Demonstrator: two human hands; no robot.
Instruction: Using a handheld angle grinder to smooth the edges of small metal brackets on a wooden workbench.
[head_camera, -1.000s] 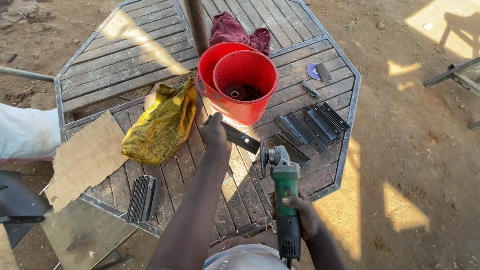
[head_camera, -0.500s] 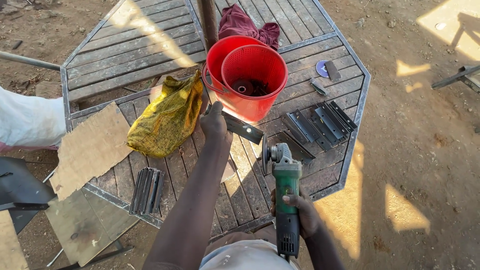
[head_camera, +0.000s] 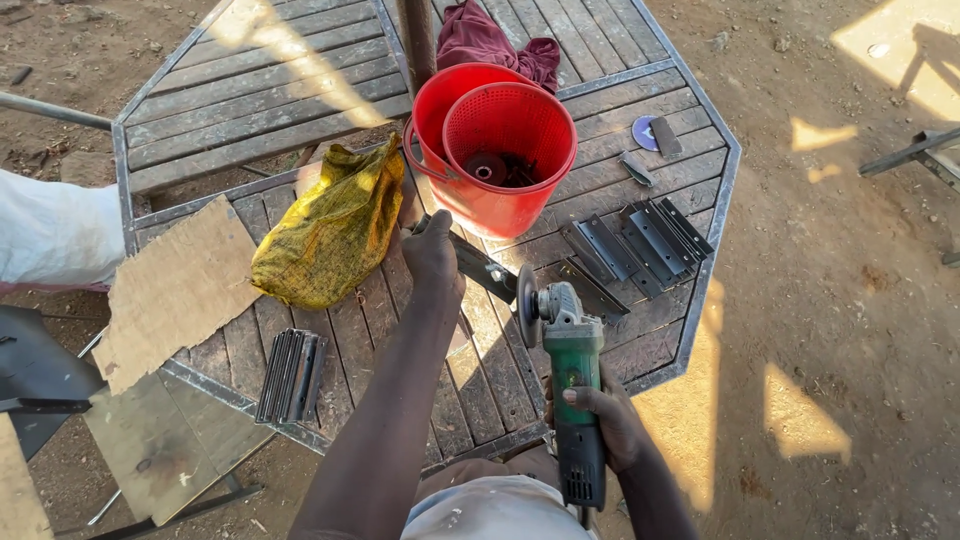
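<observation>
My right hand (head_camera: 612, 420) grips the green body of an angle grinder (head_camera: 570, 375), whose disc (head_camera: 527, 305) stands upright near the end of a flat metal bar. My left hand (head_camera: 430, 250) is closed on that dark metal bar (head_camera: 482, 266), which lies on the slatted wooden table (head_camera: 250, 80) just in front of the red bucket (head_camera: 500, 205). A red perforated basket (head_camera: 510, 125) sits inside the bucket with dark metal bits at its bottom.
A yellow mesh sack (head_camera: 330, 230) lies left of my left hand. Several dark metal brackets (head_camera: 635, 240) lie to the right, another stack (head_camera: 290, 375) at the near left edge. Cardboard (head_camera: 175, 290), a maroon cloth (head_camera: 485, 40), a round disc (head_camera: 648, 132) and a person's white sleeve (head_camera: 55, 230) are around.
My view has shifted a little; my left hand has settled on the metal bar near the bucket, and the grinder stays held beside it.
</observation>
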